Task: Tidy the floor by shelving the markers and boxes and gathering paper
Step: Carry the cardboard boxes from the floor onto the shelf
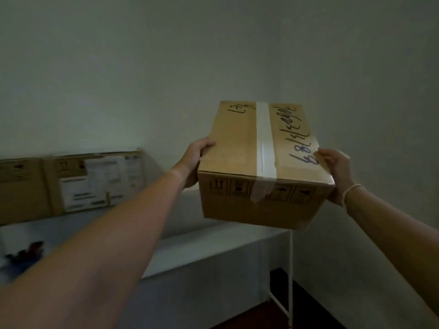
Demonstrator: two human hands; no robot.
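I hold a brown cardboard box [240,148], taped along its top and marked with black handwriting, in the air above the right end of a white shelf [213,248]. My left hand [194,157] grips the box's left side. On the right near corner, my right hand [337,172] clasps it, thumb on top. The box tilts slightly and does not touch the shelf. Some dark markers [26,252] lie blurred on the shelf at the far left.
A larger cardboard box [47,186] with white labels stands on the shelf at the back left, against the pale wall. The shelf's white metal leg [290,276] drops at the right end, with dark floor [299,312] beyond it.
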